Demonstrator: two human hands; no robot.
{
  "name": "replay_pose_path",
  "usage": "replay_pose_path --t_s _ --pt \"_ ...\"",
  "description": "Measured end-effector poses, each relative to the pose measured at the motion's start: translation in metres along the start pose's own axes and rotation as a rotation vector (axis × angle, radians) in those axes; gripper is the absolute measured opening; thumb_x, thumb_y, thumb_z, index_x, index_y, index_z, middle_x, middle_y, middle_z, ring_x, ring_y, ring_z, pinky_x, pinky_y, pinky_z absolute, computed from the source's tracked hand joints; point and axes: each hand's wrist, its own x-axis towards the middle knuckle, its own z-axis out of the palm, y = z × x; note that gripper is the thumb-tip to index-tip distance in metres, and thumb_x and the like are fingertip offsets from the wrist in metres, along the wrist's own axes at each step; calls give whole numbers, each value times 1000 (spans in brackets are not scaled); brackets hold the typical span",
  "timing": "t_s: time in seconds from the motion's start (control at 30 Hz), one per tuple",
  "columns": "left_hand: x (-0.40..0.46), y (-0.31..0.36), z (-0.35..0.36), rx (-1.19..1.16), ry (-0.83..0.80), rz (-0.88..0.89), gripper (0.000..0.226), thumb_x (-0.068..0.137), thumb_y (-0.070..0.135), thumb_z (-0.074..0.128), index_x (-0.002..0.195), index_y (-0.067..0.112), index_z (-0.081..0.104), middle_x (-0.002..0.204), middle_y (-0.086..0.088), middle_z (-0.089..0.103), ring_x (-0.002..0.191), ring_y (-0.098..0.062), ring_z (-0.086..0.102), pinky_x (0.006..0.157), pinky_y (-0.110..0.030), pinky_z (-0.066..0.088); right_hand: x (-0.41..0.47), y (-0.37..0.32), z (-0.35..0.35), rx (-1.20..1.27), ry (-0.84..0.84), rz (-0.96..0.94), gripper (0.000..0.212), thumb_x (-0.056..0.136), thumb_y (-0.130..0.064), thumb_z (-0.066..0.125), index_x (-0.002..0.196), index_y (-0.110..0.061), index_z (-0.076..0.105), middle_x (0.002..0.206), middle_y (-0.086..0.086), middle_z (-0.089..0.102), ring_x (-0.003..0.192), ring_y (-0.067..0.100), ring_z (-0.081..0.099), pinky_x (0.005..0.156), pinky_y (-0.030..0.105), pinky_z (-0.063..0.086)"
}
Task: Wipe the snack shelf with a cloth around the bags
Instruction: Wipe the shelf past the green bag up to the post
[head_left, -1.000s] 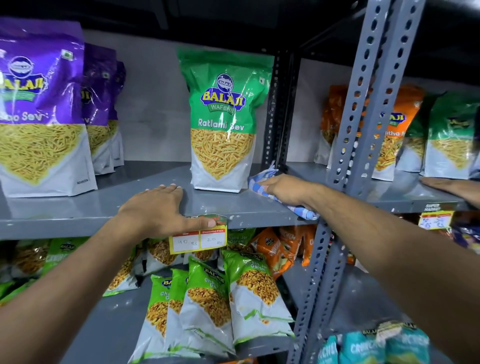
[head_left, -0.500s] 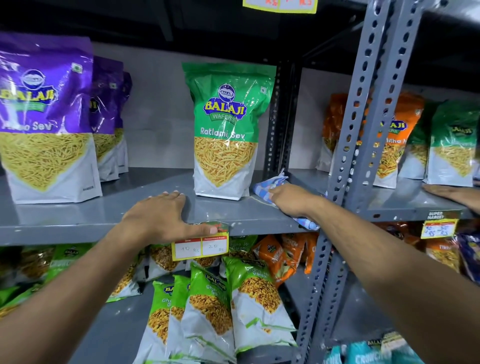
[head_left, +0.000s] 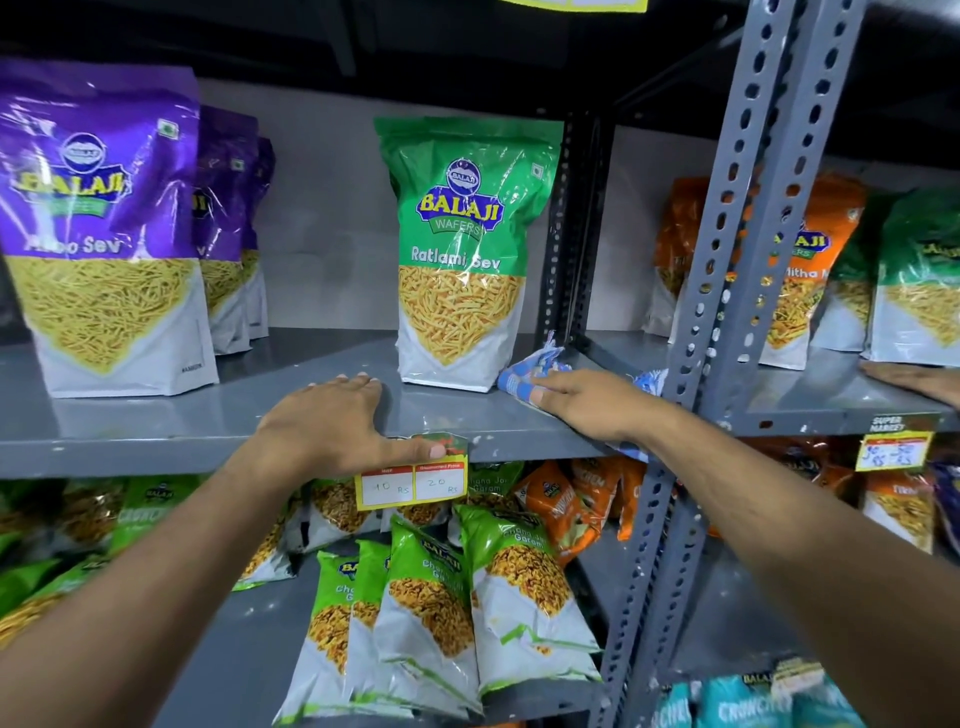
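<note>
A grey metal snack shelf (head_left: 156, 421) runs across the view. On it stands a green Ratlami Sev bag (head_left: 460, 254) in the middle, with purple Aloo Sev bags (head_left: 98, 228) at the left. My right hand (head_left: 587, 400) presses a blue and white checked cloth (head_left: 524, 371) flat on the shelf, just right of the green bag's base. My left hand (head_left: 332, 421) rests palm down on the shelf's front edge, left of that bag, thumb over the price tag (head_left: 413, 480). It holds nothing.
A perforated grey upright (head_left: 727, 291) stands right of my right forearm. Orange and green bags (head_left: 800, 270) fill the neighbouring shelf, where another person's hand (head_left: 914, 379) lies. Small green snack bags (head_left: 457, 613) crowd the shelf below.
My right hand has pushed the cloth leftward toward the green bag's base. The view has tilted slightly upward. My left hand stays on the shelf edge.
</note>
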Motion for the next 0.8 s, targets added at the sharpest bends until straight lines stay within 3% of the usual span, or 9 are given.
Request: replay_pose_path --t_s 0.1,0.23,0.27,0.33,0.43,0.5,0.57,0.7,0.8 --pt "-1 1 -1 4 -6 0 134 42 110 15 132 17 48 149 -4 46 135 -25 44 106 -47 40 -6 3 0 25 -22 -94 41 95 -46 42 135 -36 48 145 -8 47 132 16 44 108 32 35" --pt "-5 4 -4 -8 -35 -15 141 40 109 16 142 16 42 155 -4 40 141 -25 37 112 -46 35 -15 4 -6 264 68 -114 29 96 -29 50 120 -21 64 76 -27 70 75 -10 63 69 15 45" --pt "-6 4 -5 -8 -33 -14 140 40 109 17 141 16 43 155 -4 40 141 -25 38 111 -46 36 -14 4 -6 292 119 -94 28 97 -29 49 118 -18 65 74 -22 73 74 -6 65 68 19 48" --pt "-6 4 -5 -7 -32 -14 138 41 109 18 140 16 43 156 -4 38 141 -25 38 110 -47 36 -6 2 -5 275 141 -49 31 98 -32 45 120 -18 63 110 1 72 106 19 64 86 32 47" --pt "-5 4 -4 -3 -46 -11 137 43 108 19 142 16 42 159 -5 34 143 -25 34 113 -47 33 2 0 2 77 -52 -47 45 98 -45 36 139 -28 44 153 -3 36 142 18 30 114 34 23" --pt "-5 3 -4 1 -48 -11 137 44 108 19 142 16 41 160 -6 32 144 -26 34 113 -47 33 2 -3 4 29 -100 -72 50 97 -52 29 144 -35 32 158 -7 20 147 15 12 119 37 9" --pt "-4 2 -5 7 -41 -5 136 44 108 19 141 16 41 160 -6 32 143 -27 35 111 -47 34 1 -3 5 9 -91 -85 51 96 -57 25 144 -40 28 159 -10 16 148 14 7 121 39 5" --pt "-4 3 -4 2 -57 -7 139 43 109 18 143 15 41 160 -6 33 143 -27 35 112 -47 34 -7 -3 12 -32 -68 -180 48 95 -57 29 141 -45 29 157 -14 21 146 10 14 121 41 11" --pt "-4 3 -6 -3 -61 -13 140 42 109 18 144 15 39 160 -6 32 144 -26 34 113 -47 33 -20 -10 17 38 -8 -306 41 97 -41 43 137 -40 41 151 -16 34 142 7 25 119 34 20"
